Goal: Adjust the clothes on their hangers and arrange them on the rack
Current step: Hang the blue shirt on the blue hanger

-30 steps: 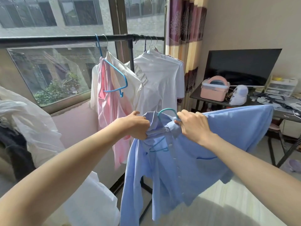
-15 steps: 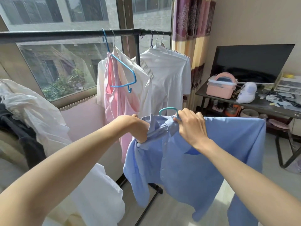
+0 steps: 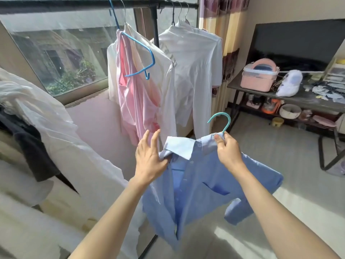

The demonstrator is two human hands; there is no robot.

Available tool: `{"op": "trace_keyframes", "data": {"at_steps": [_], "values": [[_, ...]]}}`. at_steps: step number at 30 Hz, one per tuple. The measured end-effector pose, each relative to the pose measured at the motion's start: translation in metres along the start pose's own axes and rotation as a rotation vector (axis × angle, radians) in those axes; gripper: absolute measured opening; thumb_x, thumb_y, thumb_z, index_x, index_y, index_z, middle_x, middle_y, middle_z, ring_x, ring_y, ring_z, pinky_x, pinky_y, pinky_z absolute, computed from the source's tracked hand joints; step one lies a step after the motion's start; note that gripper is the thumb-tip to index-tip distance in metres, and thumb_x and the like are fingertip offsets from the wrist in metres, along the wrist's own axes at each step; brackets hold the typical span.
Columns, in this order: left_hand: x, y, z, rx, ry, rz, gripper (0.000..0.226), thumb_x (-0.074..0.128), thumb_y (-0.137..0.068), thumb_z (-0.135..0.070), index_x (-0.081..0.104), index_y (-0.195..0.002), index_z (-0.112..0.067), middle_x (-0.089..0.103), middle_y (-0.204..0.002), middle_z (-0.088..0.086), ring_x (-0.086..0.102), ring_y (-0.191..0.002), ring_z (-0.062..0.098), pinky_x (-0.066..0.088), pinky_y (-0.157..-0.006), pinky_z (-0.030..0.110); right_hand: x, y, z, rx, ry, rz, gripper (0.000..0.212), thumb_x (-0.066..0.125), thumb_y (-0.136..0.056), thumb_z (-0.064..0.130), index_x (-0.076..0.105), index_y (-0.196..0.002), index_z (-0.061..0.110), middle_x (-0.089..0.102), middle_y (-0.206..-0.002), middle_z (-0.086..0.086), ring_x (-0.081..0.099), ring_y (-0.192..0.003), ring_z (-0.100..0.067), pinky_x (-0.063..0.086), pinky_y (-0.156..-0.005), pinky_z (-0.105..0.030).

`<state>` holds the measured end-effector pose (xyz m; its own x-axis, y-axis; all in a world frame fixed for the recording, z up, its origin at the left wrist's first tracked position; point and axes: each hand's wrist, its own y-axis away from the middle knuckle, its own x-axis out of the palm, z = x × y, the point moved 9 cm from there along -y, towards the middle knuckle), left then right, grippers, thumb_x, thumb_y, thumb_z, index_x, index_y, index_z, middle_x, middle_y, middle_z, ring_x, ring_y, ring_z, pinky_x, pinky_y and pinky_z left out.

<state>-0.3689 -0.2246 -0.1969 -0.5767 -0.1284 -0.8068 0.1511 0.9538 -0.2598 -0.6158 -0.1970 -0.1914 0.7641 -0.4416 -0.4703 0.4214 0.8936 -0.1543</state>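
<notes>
While I hold a blue shirt (image 3: 197,180) low in the centre of the frame, my right hand (image 3: 226,148) pinches the neck of its teal hanger (image 3: 223,122) together with the collar cloth, thumb and fingers curled tight just under the hook. That pinch seems to carry the shirt's whole weight, so the hook stands free and upright, ready, I judge, to go over the bar. My left hand (image 3: 150,157) is at the shirt's left shoulder under the flipped collar point; its fingers are mostly straight and spread, with the thumb side pressing the cloth, apparently to square the shoulder on the hanger. The black rack bar (image 3: 74,3) runs across the top of the frame, well above the shirt. Hanging from it at upper centre are a pink garment (image 3: 138,101) with a blue hanger (image 3: 141,51) half slipped out, and white shirts (image 3: 194,71) beside it.
</notes>
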Motion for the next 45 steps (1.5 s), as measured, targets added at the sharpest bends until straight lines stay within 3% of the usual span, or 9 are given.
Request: {"op": "trace_keyframes", "data": {"at_steps": [5, 8, 10, 12, 20, 26, 31, 37, 45], "values": [[0.019, 0.030, 0.039, -0.344, 0.198, -0.116, 0.094, 0.071, -0.076, -0.032, 0.010, -0.147, -0.017, 0.007, -0.153, 0.012, 0.010, -0.140, 0.029, 0.019, -0.113, 0.044, -0.015, 0.007, -0.009, 0.031, -0.139, -0.130, 0.028, 0.042, -0.097, 0.024, 0.057, -0.102, 0.001, 0.061, -0.097, -0.011, 0.054, -0.102, -0.032, 0.041, -0.094, -0.038], [0.024, 0.035, 0.050, -0.466, 0.321, -0.171, 0.059, 0.062, -0.084, -0.027, 0.036, -0.134, -0.010, 0.028, -0.142, 0.012, 0.028, -0.133, 0.028, 0.029, -0.103, 0.034, -0.021, 0.010, -0.012, 0.051, -0.223, -0.169, 0.025, 0.041, -0.098, 0.020, 0.057, -0.102, 0.001, 0.056, -0.093, -0.005, 0.052, -0.092, -0.020, 0.037, -0.082, -0.027], [0.023, 0.030, 0.051, -0.456, 0.365, -0.169, 0.010, 0.049, -0.091, -0.017, 0.053, -0.094, -0.008, 0.046, -0.115, 0.013, 0.048, -0.108, 0.029, 0.034, -0.083, 0.025, -0.024, 0.011, -0.017, 0.068, -0.249, -0.197, 0.021, 0.041, -0.098, 0.018, 0.054, -0.087, 0.007, 0.054, -0.082, -0.002, 0.050, -0.081, -0.017, 0.035, -0.078, -0.025], [0.016, 0.021, 0.049, -0.413, 0.403, -0.173, 0.020, 0.040, -0.093, -0.008, 0.047, -0.075, -0.012, 0.047, -0.098, 0.011, 0.048, -0.089, 0.025, 0.030, -0.073, 0.021, -0.031, 0.011, -0.025, 0.092, -0.230, -0.232, 0.021, 0.041, -0.098, 0.017, 0.046, -0.079, 0.010, 0.045, -0.069, 0.006, 0.045, -0.075, -0.017, 0.032, -0.074, -0.024], [-0.056, -0.024, 0.020, -0.206, 0.387, -0.423, 0.016, 0.039, -0.092, -0.007, 0.054, -0.096, -0.006, 0.053, -0.076, 0.009, 0.045, -0.073, 0.028, 0.031, -0.065, 0.029, -0.036, 0.012, -0.014, -0.089, 0.111, -0.168, 0.026, 0.043, -0.097, 0.018, 0.060, -0.099, -0.001, 0.064, -0.095, -0.016, 0.053, -0.095, -0.037, 0.034, -0.092, -0.039], [-0.096, -0.044, -0.004, 0.015, 0.164, -0.511, 0.019, 0.046, -0.083, -0.023, 0.064, -0.085, -0.016, 0.061, -0.078, 0.004, 0.054, -0.073, 0.025, 0.032, -0.064, 0.026, -0.051, -0.005, -0.009, -0.056, -0.151, -0.111, 0.024, 0.044, -0.097, 0.012, 0.059, -0.104, -0.005, 0.057, -0.085, -0.003, 0.051, -0.085, -0.018, 0.038, -0.066, -0.003], [-0.101, -0.052, -0.017, 0.140, 0.178, -0.457, 0.020, 0.050, -0.083, -0.024, 0.067, -0.087, -0.014, 0.055, -0.081, 0.004, 0.054, -0.073, 0.022, 0.036, -0.065, 0.026, -0.056, -0.010, -0.002, -0.053, -0.168, -0.151, 0.025, 0.044, -0.096, 0.012, 0.059, -0.106, -0.005, 0.055, -0.084, -0.002, 0.049, -0.068, 0.001, 0.036, -0.058, 0.002], [-0.095, -0.044, -0.007, 0.138, 0.415, -0.328, 0.026, 0.044, -0.069, -0.016, 0.068, -0.077, -0.011, 0.044, -0.075, -0.010, 0.047, -0.064, -0.001, 0.034, -0.061, 0.011, -0.054, -0.008, 0.013, -0.097, -0.189, -0.162, 0.023, 0.044, -0.097, 0.012, 0.061, -0.104, -0.001, 0.057, -0.093, -0.006, 0.050, -0.089, -0.015, 0.035, -0.063, 0.002], [-0.022, -0.039, -0.046, 0.229, 0.273, 0.196, 0.036, 0.049, -0.084, -0.047, 0.061, -0.113, -0.031, 0.049, -0.111, -0.011, 0.053, -0.104, 0.007, 0.039, -0.095, 0.024, -0.025, 0.005, 0.049, -0.322, -0.016, 0.007, 0.034, 0.042, -0.085, 0.030, 0.065, -0.091, 0.004, 0.055, -0.088, 0.000, 0.051, -0.087, -0.018, 0.039, -0.088, -0.043]]}}
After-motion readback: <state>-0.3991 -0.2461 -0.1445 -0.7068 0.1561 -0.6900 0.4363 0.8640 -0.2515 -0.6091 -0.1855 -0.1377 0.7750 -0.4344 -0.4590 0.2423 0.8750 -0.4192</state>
